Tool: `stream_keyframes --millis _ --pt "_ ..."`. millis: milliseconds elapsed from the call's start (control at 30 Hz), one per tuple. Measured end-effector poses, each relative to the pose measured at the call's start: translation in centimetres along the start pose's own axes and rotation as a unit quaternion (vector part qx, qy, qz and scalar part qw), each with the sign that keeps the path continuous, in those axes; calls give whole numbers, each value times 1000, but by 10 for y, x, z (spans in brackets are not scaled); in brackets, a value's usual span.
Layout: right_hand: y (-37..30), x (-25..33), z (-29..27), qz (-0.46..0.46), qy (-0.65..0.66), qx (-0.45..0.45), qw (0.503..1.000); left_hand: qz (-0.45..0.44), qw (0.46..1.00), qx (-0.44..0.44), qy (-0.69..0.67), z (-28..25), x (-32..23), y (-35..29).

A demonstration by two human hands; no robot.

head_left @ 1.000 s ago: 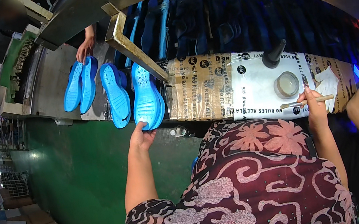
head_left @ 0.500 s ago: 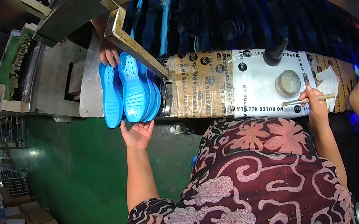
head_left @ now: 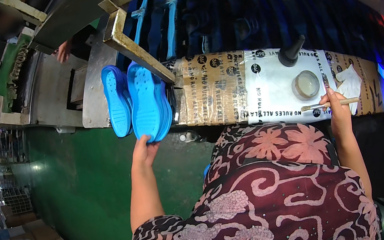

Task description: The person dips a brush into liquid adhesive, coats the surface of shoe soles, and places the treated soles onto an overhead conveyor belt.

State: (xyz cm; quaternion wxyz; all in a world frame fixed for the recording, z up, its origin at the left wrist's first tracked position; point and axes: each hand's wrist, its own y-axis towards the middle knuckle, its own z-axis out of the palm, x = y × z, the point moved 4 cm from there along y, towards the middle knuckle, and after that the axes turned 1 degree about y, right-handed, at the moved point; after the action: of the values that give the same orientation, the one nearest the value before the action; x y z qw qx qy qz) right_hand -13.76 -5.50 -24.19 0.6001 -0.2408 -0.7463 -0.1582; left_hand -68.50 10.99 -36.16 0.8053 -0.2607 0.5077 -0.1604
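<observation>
Two piles of blue shoe soles lie side by side at the metal table's edge. My left hand [head_left: 145,151] pinches the near end of the top blue shoe sole [head_left: 145,110] on the right pile, thumb above and the other fingers partly hidden below. The left pile of blue soles [head_left: 118,105] stands just beside it, untouched. In my right hand [head_left: 338,112] is a thin brush [head_left: 313,107] with a pale wooden handle, held level over the white sheet's near edge. Close by stands a round clear cup [head_left: 306,85] with pale liquid in it.
A black nozzle-topped bottle [head_left: 292,52] stands on the white sheet [head_left: 269,91], with a white glove [head_left: 348,83] beside it. Over the soles slants a metal bar [head_left: 139,52]. Behind runs a dark conveyor [head_left: 220,17] carrying blue straps. Co-workers' arms show at back left and far right.
My left hand has closed on the near end of the sole, which has shifted slightly nearer. A co-worker's hand has left the soles toward the back left. The far-right co-worker's arm has moved up.
</observation>
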Motion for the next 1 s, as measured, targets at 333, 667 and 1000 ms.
stream_keyframes --millis 333,667,1000 --pt "5 0 8 -4 -3 21 1000 -122 965 117 201 -5 43 -72" --pt "-1 3 4 -9 2 29 1000 -162 935 241 205 184 103 -45" --pt "-5 -12 -16 14 7 -47 999 -145 953 23 265 31 36 -17"
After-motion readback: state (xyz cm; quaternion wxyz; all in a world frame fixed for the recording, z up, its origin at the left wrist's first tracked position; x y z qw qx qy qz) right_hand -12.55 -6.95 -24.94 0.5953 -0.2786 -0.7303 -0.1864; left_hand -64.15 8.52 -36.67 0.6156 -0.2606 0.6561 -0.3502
